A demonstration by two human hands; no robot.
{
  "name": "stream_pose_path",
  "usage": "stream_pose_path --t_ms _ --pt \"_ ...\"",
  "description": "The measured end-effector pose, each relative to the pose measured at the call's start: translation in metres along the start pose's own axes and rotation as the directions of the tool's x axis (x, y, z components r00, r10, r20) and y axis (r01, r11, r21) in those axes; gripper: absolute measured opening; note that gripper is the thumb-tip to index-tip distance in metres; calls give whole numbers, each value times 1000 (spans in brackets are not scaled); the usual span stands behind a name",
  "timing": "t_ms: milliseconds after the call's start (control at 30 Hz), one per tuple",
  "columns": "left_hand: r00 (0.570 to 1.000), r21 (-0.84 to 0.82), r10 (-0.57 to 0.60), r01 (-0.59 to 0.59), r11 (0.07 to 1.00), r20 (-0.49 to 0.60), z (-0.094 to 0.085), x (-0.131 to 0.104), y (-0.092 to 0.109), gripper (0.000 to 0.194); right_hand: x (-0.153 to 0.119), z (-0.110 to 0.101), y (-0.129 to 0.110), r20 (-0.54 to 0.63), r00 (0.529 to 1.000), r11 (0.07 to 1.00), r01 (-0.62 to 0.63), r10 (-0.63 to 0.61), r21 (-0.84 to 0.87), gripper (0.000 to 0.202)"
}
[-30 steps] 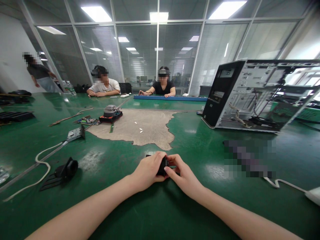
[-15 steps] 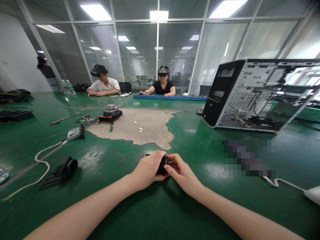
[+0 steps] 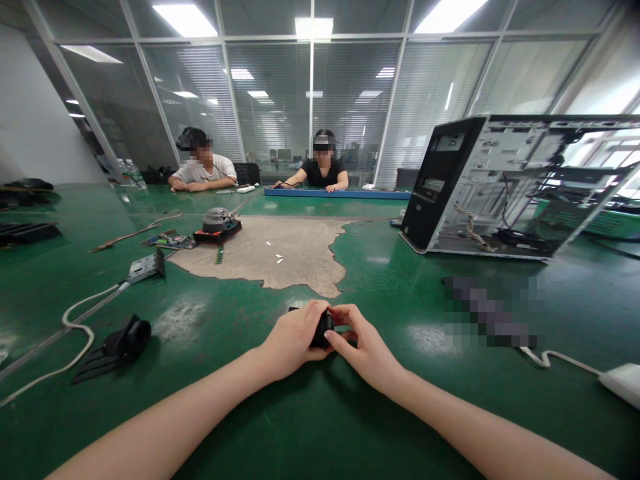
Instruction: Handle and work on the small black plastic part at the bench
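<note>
My left hand point(image 3: 291, 338) is wrapped over a small black object point(image 3: 323, 331), covering much of it, so I cannot make out its kind. From the other side, the thumb and fingers of my right hand point(image 3: 364, 341) grip its right end. Both hands are low over the green table point(image 3: 320, 427) with the piece between them. To the left lies a black plastic part point(image 3: 127, 340) with a round end and flat prongs. Ahead of my hands is a bare tan patch point(image 3: 295, 257) in the table's surface.
An opened black computer case point(image 3: 450, 187) stands at right, near a blurred-out dark slab point(image 3: 485, 310) with a white cable. A metal bracket part point(image 3: 146, 265), a heatsink with fan point(image 3: 217, 223) and a circuit board point(image 3: 173, 239) lie left. Two people sit across the table.
The whole view has shifted slightly to the left. My right fingers have moved a little on the black object; the left hand keeps its grip.
</note>
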State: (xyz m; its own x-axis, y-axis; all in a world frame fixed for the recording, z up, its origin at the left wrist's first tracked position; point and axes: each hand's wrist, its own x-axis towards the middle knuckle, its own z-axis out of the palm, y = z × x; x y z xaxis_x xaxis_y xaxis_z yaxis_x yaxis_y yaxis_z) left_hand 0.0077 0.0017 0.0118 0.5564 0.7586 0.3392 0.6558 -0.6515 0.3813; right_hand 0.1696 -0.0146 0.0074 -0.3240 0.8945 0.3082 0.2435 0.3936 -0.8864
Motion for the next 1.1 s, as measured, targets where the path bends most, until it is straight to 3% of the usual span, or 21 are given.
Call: stream_pose_path --t_ms 67,267,400,567,767,833,1100 --pt "1000 -1 2 -2 1000 3 -1 0 0 52 -1 0 -1 27 999 1000 -17 17 -3 21" --pt "1000 7 25 -25 1000 8 -3 0 1 53 -4 -2 -3 -22 988 980 150 -154 -129 15" --pt "1000 10 17 -17 1000 -1 -1 0 1 50 0 -1 0 -39 997 997 58 -60 -41 15" --pt "1000 10 19 -19 1000 1 0 0 0 51 1 -1 1 46 996 996 -73 71 41 18" --pt "1000 16 22 -22 1000 12 -2 0 1 53 -4 -2 -3 -17 989 982 147 -150 -121 18" --pt "1000 15 25 -25 1000 4 -2 0 2 53 -4 -3 -2 -31 986 979 160 -165 -127 15" --pt "1000 49 15 -15 999 -2 -1 0 0 49 1 0 2 37 998 998 -56 55 42 21"
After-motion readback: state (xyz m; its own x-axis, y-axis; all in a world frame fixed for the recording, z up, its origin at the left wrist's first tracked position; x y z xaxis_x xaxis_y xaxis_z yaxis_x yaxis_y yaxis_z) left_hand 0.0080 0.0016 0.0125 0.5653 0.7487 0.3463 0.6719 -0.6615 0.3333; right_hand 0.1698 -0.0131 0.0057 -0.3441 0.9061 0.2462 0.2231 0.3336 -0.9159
